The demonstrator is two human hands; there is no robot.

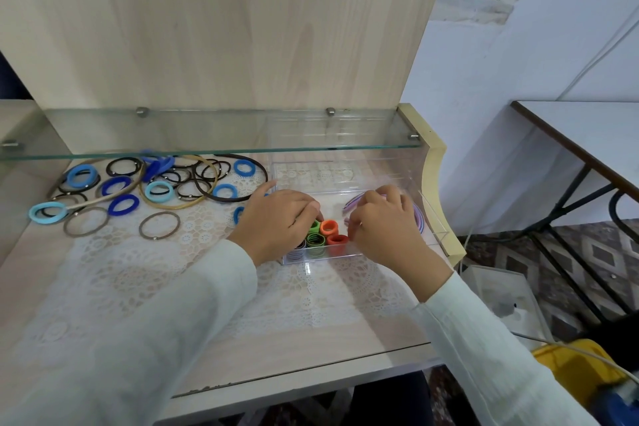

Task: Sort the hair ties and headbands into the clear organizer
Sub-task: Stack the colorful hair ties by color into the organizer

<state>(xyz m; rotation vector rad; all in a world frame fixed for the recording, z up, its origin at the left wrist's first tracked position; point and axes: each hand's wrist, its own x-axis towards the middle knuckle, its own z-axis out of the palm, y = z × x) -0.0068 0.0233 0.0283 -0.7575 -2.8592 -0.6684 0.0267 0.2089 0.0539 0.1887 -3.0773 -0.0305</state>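
Note:
A clear organizer (345, 258) stands on the lace mat at the right of the desk. In its front compartments stand purple ties (296, 252), green ties (315, 240) and orange ties (328, 226). Purple headbands (420, 218) curve along its right side. My left hand (280, 221) reaches into the box, its curled fingertips pinching a green tie. My right hand (383, 221) is curled over the headbands, fingertips pinching the red-orange tie (337, 239). Loose blue ties (224, 191), black ties (190, 188) and thin headbands (179, 206) lie in a pile at the left.
A glass shelf (207, 135) overhangs the back of the desk, just above the pile and the organizer. The desk's right edge (446, 218) runs close by the box. A yellow object (574, 377) and a clear bin (501, 297) sit on the floor to the right.

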